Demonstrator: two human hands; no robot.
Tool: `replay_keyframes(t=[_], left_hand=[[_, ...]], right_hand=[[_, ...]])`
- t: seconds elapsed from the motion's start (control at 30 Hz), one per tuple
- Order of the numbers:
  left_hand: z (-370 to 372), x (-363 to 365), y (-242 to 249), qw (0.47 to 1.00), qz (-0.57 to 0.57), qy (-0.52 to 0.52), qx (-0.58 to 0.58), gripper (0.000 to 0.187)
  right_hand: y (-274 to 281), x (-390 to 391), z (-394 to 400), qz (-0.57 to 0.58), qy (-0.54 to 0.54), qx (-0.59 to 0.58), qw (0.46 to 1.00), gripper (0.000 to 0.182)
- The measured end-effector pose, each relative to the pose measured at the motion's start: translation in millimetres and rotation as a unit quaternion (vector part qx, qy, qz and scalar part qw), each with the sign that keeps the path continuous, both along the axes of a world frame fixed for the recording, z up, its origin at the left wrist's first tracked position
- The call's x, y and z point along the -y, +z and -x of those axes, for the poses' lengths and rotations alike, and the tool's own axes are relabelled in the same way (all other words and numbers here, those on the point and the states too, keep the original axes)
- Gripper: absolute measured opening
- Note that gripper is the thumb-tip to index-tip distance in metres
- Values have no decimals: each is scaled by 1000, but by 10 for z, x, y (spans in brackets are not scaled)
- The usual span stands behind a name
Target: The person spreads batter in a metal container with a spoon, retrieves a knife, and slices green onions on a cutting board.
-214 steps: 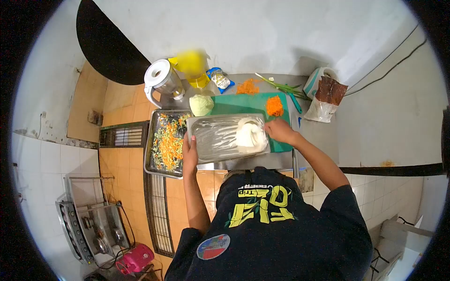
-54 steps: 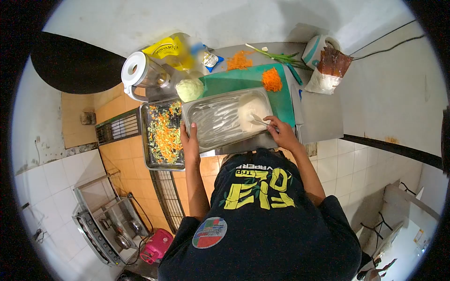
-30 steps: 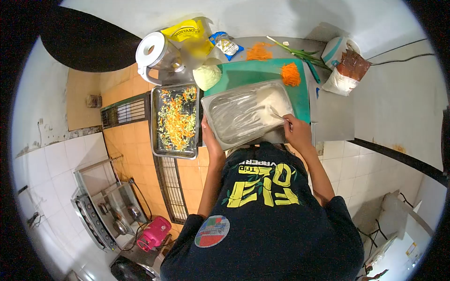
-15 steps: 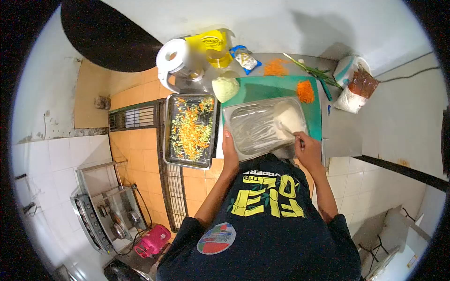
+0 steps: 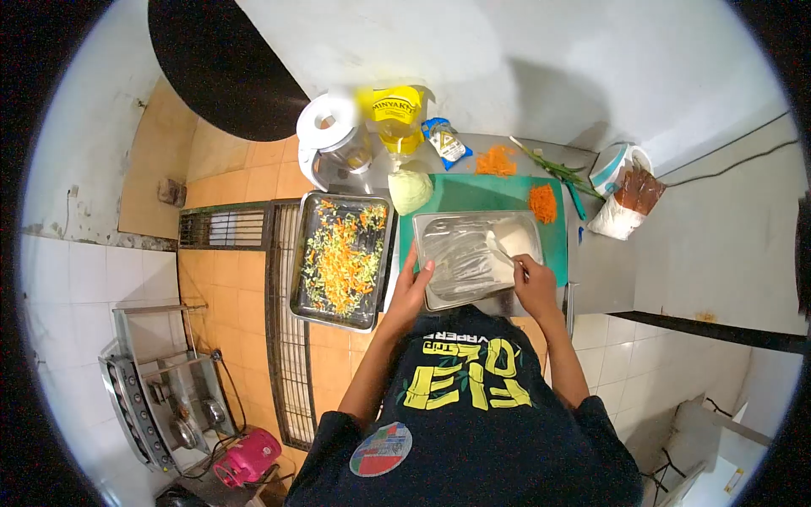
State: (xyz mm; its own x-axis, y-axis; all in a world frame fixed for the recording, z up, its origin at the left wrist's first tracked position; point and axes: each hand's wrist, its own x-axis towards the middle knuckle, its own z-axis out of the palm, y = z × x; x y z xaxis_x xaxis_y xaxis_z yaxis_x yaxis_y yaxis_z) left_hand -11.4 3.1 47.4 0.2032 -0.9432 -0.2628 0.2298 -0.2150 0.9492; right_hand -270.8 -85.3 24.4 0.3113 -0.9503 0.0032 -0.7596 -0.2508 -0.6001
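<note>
A metal tray with white batter (image 5: 460, 264) is tilted over the front edge of the green cutting board (image 5: 473, 193). My left hand (image 5: 409, 287) grips the tray's left edge, thumb on the rim. In my right hand (image 5: 534, 286) is a spoon (image 5: 500, 248), its head in the batter near the tray's right side. The batter is thick at the right and thinly smeared elsewhere. To the left, a dark tray (image 5: 296, 287) holds shredded carrot and green vegetable (image 5: 342, 262). Grated carrot (image 5: 542, 204) lies on the board's right side, and a cabbage piece (image 5: 410, 192) at its left corner.
Along the wall stand a blender jug (image 5: 329, 127), a yellow oil pouch (image 5: 397, 118) and a blue packet (image 5: 446, 142). More carrot (image 5: 496, 160), spring onions (image 5: 557, 166), a green knife (image 5: 577, 201), a white tub (image 5: 621, 165) and a brown-white bag (image 5: 627, 203) are at the right.
The view has shifted, so the counter sits lower in the frame. My right hand and the spoon have moved slightly left and up relative to the tray.
</note>
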Motion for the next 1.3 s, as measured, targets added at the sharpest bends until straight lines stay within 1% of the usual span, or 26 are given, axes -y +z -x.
replay_keyframes(t=[0.03, 0.13, 0.17, 0.23, 0.33, 0.37, 0.47, 0.5, 0.6, 0.63, 0.73, 0.8, 0.83, 0.93, 1.0, 1.03, 1.13, 1.2, 1.23, 1.3], left_hand=[[-52, -10, 41, 1000, -20, -15, -19, 69], [-186, -32, 7, 997, -24, -73, -27, 82], [-210, -37, -10, 996, -19, -76, -46, 90], [-260, -41, -13, 993, -31, -96, -58, 93], [-299, -48, 21, 986, -73, -113, -99, 97], [-309, -47, 26, 982, -89, -115, -117, 99], [-333, -40, -6, 986, -69, -119, -98, 101], [-331, -49, -16, 987, -70, -117, -91, 101], [-340, 6, -54, 988, -68, -114, -77, 100], [-342, 6, -73, 988, -72, -112, -82, 100], [-282, 17, 17, 987, -64, -111, -93, 99], [-245, 34, 119, 987, -73, -125, -64, 100], [-188, -17, 135, 988, -79, -113, -73, 100], [-96, -38, 190, 989, -84, -91, -77, 100], [-13, -23, 270, 995, -60, -82, -7, 99], [-1, -22, 274, 995, -71, -74, -6, 99], [52, -43, 261, 994, -102, -43, -11, 99], [104, -18, 298, 993, -114, -17, -18, 99], [134, -1, 344, 994, -107, -24, 5, 99], [244, 22, 448, 995, -97, -8, 22, 98]], right_hand=[[53, -52, -30, 3, -4, 10, 1000, 14], [221, -300, -319, -40, 30, 92, 994, 15], [266, -351, -420, -16, 64, 101, 993, 15], [315, -440, -556, 30, 129, 119, 984, 16], [201, -391, -433, 3, 77, 32, 997, 13], [123, -355, -355, 13, 30, 21, 999, 13], [86, -272, -119, -6, -55, -34, 998, 13], [83, -289, -89, -8, -72, -34, 997, 13], [179, -446, -324, 22, -55, 51, 997, 11], [119, -513, -411, 56, -18, 80, 995, 10], [238, -540, -581, 120, 108, 64, 985, 8], [83, -433, -423, 107, 95, -5, 990, 8], [-2, -387, -324, 100, 91, -37, 990, 8], [-181, -126, 14, 68, 21, -50, 996, 8], [-156, -10, 160, 64, 9, -33, 997, 9], [-108, 24, 196, 58, 3, -27, 998, 10], [-38, -117, 14, 99, 81, 2, 992, 10], [55, -271, -209, 109, 152, 79, 979, 10], [95, -278, -260, 113, 169, 81, 976, 10], [118, -277, -309, 121, 204, 86, 968, 9]])
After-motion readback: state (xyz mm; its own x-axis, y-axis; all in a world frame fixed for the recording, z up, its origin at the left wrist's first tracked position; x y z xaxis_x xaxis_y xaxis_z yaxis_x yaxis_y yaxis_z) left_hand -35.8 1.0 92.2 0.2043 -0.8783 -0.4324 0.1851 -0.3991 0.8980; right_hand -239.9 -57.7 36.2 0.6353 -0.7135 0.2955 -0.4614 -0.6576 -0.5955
